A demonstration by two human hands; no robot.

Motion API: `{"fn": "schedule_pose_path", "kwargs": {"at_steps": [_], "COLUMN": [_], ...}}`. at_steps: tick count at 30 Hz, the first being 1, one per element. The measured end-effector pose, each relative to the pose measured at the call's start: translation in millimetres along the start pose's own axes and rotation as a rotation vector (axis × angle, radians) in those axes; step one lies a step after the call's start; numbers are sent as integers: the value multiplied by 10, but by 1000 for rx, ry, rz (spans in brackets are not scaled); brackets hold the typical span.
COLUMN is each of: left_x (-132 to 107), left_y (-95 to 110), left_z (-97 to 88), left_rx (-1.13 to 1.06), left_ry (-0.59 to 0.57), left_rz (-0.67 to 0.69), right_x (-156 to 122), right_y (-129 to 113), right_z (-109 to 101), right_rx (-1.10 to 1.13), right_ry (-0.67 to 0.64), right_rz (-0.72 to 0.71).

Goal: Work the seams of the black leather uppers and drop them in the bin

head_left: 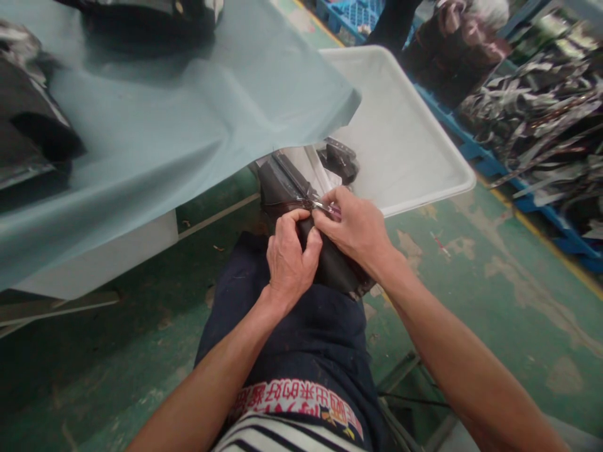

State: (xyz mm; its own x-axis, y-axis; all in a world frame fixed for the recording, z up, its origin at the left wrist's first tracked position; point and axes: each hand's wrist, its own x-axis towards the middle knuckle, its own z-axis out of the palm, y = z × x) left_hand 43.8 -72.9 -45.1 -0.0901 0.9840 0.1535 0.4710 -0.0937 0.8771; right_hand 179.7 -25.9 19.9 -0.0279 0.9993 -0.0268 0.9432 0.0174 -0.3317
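Note:
A black leather-like bag [330, 260] with a zipper rests across my lap, partly under the table edge. My left hand [292, 254] is closed on the bag near its seam, thumb and forefinger pinching the material. Closed around a small tool with a metal tip and a purple handle [335, 212] is my right hand [355, 226]. The tool's tip touches the bag beside the zipper, right by my left fingertips. Its exact kind is too small to make out, and my fingers cover part of it.
A table with a blue-grey cover [179, 119] reaches over from the left, bearing dark items [28, 119]. Behind the bag stands a white plastic tub [400, 132] with a black piece [342, 160] at its near side. Scrap strips [556, 132] lie heaped on blue pallets [541, 204] at right.

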Motion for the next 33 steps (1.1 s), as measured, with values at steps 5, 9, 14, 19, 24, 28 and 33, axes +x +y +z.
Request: {"fn": "schedule_pose_path", "kwargs": {"at_steps": [5, 9, 14, 19, 24, 28, 33], "left_x": [8, 19, 28, 19, 9, 44, 118], "left_y": [-14, -49, -83, -96, -94, -65, 30], "left_z": [-19, -34, 19, 55, 18, -2, 7], "left_rx": [-30, -45, -74, -92, -43, 5, 115], "left_ry": [-2, -10, 32, 68, 80, 136, 180], "left_rz": [6, 9, 33, 55, 90, 112, 56], "right_x": [-3, 19, 57, 29, 47, 58, 37], "right_y": [35, 124, 60, 94, 221, 232, 219], "right_z": [-3, -42, 3, 95, 191, 200, 193], "right_rx": [67, 230, 184, 315, 512, 493, 474], "right_ry": [-51, -180, -127, -51, -28, -21, -13], "right_rz": [26, -40, 66, 32, -25, -41, -15]}}
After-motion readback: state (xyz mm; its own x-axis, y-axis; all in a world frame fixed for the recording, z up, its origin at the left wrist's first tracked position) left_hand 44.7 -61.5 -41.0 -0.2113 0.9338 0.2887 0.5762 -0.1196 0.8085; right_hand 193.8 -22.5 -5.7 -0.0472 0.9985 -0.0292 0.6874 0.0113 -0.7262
